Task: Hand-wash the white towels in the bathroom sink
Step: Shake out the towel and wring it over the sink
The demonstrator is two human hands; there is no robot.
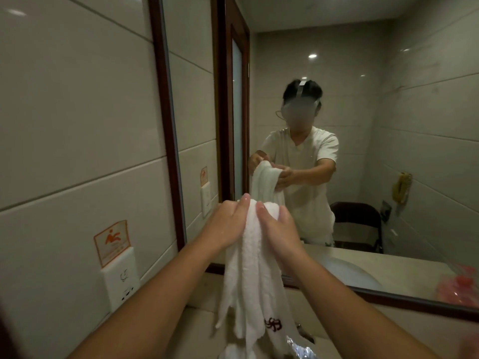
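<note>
A white towel (pixel 252 281) with a dark embroidered mark near its lower end hangs bunched in front of me, above the counter. My left hand (pixel 228 224) grips its top from the left, fingers curled round the cloth. My right hand (pixel 276 229) grips the top from the right, close against the left. Both hands look wet. The towel's lower end drops out of the bottom of the view. The sink itself is hidden below; its basin shows only as a reflection in the mirror (pixel 350 151).
A tiled wall (pixel 77 125) on the left carries a white socket plate (pixel 120 278) and an orange warning sticker (pixel 112 242). The beige counter (pixel 197 322) runs under the dark-framed mirror. Something shiny (pixel 300 349) glints at the bottom edge. Red blurred items (pixel 458 286) lie far right.
</note>
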